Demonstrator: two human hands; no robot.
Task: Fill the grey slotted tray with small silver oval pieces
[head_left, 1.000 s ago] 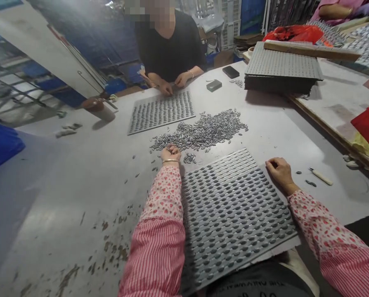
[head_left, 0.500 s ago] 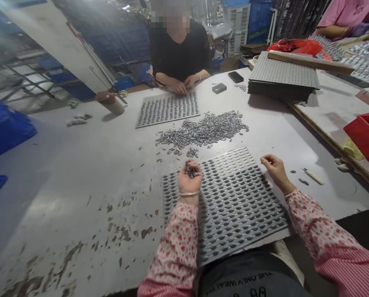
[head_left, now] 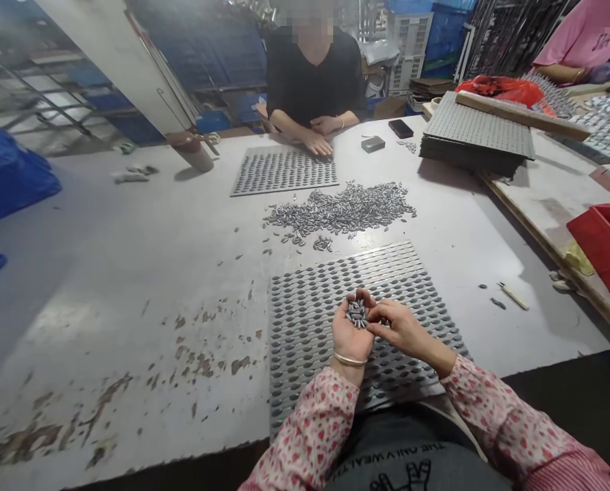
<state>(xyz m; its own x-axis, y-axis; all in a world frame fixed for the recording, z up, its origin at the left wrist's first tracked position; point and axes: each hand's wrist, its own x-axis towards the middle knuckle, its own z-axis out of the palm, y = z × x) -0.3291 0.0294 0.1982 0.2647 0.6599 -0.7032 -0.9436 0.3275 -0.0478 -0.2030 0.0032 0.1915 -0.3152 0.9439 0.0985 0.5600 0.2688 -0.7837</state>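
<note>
My left hand (head_left: 353, 334) is turned palm up and cupped around a handful of small grey, spindle-shaped metal pieces (head_left: 357, 314). The thumb and forefinger of my right hand (head_left: 400, 329) are bent together at the right edge of that handful; what lies between them is hidden. Both hands are above a grey board (head_left: 305, 372) covered with rows of similar oval pieces. Along its far right part, a section of the board (head_left: 389, 264) shows bare light strips. Beyond the board, a loose pile of the same metal pieces (head_left: 349, 208) is spread over the table.
Across the table (head_left: 146, 273), a person's hands (head_left: 318, 140) rest at a second filled board (head_left: 284, 170). Stacked boards (head_left: 476, 129) stand at the back right, near a phone (head_left: 400, 128) and a small grey block (head_left: 373, 143). A light-handled pointed tool (head_left: 514, 296) lies to the right.
My right hand has moved left from the board's right edge to my left palm. My left hand has shifted right and nearer me, its palm more opened. The other person's hand has slid right.
</note>
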